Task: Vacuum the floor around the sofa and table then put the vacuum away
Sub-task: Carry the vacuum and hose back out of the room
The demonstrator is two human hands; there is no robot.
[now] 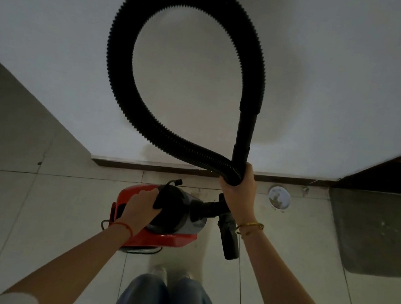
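Pale tiled floor point(38, 208), white wall point(57, 35) ahead. Red-and-black canister vacuum point(161, 222) on tiles under left hand point(142, 204), fingers curled round black top handle. Right hand point(239, 190) raised, gripping black ribbed hose point(121, 50) where loop crosses itself; loop arcs above that hand. Black rigid tube point(229, 240) hangs just below right wrist.

Dim light. Plain white wall point(59, 23) straight ahead with a dark baseboard point(167, 167) at its foot, pale tiled floor point(38, 208) below. Round floor drain point(279, 197) near the baseboard, grey mat point(380, 234) at right, dark doorway point(392, 171) far right.
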